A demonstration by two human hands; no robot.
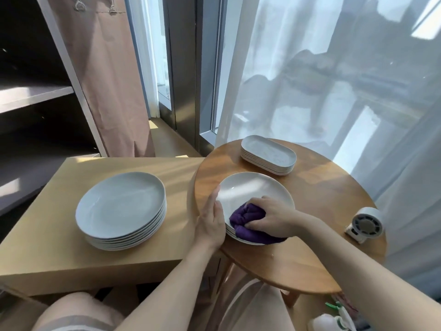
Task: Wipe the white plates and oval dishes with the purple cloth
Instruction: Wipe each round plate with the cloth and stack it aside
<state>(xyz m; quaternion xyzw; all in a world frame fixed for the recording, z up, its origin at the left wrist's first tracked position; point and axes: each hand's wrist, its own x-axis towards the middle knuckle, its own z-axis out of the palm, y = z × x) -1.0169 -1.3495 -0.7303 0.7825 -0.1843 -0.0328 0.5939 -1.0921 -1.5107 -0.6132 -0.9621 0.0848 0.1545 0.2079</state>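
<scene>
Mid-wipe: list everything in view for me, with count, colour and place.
Plates: one stack, white, square table, left.
Near plates: small stack, white, round table, near side.
Oval dishes: one stack, white, round table's far side.
Cloth: one, purple, on the top near plate.
Fan: one, white, round table's right edge.
Bottle: one, white and green, floor, lower right.
Brown curtain: one, left of the window.
Sheer curtain: one, white, right.
Left hand: on the near plates' left rim.
Right hand: grips the cloth.

Glossy white ceramic plate [248, 189], soft purple cloth [248, 222], smooth varnished wooden table [322, 192]
</scene>
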